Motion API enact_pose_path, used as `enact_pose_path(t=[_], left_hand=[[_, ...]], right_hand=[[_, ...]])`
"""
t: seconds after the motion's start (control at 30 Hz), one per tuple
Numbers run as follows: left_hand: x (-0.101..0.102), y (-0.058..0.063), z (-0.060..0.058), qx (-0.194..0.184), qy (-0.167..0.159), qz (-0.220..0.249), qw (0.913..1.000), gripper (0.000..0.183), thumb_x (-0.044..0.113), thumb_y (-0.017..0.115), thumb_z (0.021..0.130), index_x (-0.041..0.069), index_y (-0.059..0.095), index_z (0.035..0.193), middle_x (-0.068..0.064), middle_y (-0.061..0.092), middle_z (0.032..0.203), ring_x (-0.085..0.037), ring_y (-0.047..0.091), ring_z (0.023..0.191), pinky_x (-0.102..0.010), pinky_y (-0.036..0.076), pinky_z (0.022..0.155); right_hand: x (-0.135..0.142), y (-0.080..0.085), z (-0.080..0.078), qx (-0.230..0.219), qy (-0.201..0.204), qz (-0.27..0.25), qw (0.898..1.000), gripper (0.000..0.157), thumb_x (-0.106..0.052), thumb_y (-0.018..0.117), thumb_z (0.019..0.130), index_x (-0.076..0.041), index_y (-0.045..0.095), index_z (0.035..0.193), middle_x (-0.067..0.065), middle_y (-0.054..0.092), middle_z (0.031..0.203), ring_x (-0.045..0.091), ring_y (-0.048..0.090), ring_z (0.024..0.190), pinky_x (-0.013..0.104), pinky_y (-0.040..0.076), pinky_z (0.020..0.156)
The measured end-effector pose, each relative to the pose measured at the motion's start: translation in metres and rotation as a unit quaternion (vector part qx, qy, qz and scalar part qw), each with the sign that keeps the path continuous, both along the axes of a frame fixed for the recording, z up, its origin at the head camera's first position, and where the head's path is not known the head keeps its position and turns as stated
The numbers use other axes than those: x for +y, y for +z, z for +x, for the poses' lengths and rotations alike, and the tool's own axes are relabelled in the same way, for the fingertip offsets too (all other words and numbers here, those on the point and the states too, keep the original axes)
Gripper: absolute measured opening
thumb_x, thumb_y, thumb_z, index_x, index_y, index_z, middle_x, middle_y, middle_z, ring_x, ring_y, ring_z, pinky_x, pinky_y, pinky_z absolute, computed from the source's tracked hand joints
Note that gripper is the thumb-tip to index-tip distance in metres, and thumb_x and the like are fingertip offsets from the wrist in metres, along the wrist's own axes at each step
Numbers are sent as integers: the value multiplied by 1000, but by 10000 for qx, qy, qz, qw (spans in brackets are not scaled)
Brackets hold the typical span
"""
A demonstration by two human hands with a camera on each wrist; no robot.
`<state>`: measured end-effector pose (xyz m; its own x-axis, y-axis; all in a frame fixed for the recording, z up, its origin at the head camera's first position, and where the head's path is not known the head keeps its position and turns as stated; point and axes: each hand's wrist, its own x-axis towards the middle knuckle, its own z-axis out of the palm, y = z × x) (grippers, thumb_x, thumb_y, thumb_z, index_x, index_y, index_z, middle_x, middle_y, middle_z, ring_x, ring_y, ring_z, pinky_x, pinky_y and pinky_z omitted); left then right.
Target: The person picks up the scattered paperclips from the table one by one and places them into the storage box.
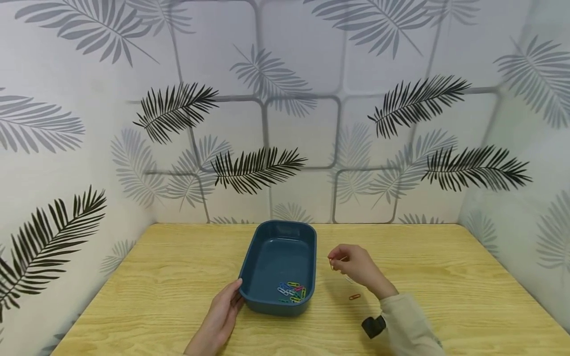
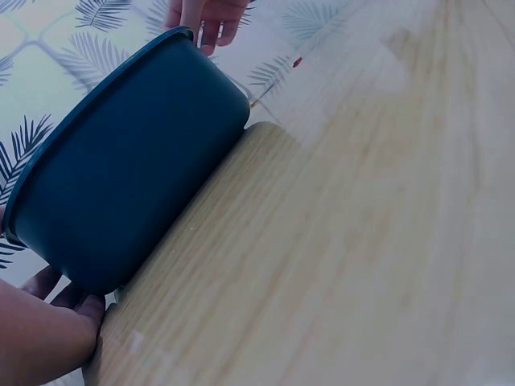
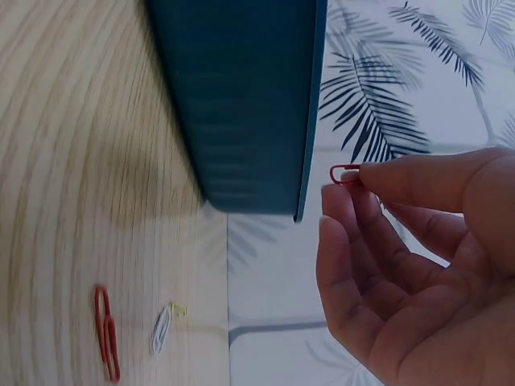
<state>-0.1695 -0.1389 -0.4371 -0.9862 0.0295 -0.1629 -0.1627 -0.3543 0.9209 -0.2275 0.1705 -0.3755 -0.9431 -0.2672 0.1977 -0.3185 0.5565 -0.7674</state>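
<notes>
A dark blue rectangular tray (image 1: pixel 278 257) stands on the table, with several coloured paper clips (image 1: pixel 291 292) gathered at its near end. My left hand (image 1: pixel 220 314) grips the tray's near left corner, its thumb at the rim. To the right of the tray and raised above the tabletop, my right hand (image 1: pixel 354 264) pinches a red paper clip (image 3: pixel 346 174) between thumb and fingertips. In the right wrist view, another red paper clip (image 3: pixel 106 334) lies on the wood beside a white paper clip (image 3: pixel 161 330) and a small yellow one (image 3: pixel 179 310).
The light wood table (image 1: pixel 178 277) reaches back to a wall (image 1: pixel 303 198) patterned with leaves. A black wrist camera (image 1: pixel 373 326) sits at the right sleeve (image 1: pixel 407 321).
</notes>
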Motion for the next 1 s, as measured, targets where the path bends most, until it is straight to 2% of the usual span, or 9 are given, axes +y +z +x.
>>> enact_pose_path(t=[0.5, 0.7, 1.0], left_hand=[[0, -1, -1, 6, 1, -16, 10000, 59, 28, 45, 104, -15, 30, 141, -27, 31, 147, -30, 32, 134, -43, 25, 113], [0, -1, -1, 35, 37, -64, 10000, 58, 28, 46, 103, -15, 32, 140, -26, 35, 145, -26, 37, 130, -43, 27, 113], [1, -1, -1, 23, 52, -77, 10000, 59, 28, 46, 104, -14, 31, 141, -27, 33, 147, -28, 35, 132, -43, 26, 113]], right_hand=[[-21, 0, 8, 48, 132, -130, 9998, 7, 2, 65, 88, 2, 68, 94, 3, 65, 81, 29, 64, 73, 28, 53, 60], [-29, -1, 13, -31, 544, -219, 9983, 8, 2, 64, 89, 3, 68, 95, 4, 66, 84, 24, 64, 73, 28, 53, 62], [-39, 0, 19, -141, 1006, -356, 9942, 8, 3, 63, 89, 0, 68, 94, 5, 66, 85, 20, 64, 73, 27, 54, 61]])
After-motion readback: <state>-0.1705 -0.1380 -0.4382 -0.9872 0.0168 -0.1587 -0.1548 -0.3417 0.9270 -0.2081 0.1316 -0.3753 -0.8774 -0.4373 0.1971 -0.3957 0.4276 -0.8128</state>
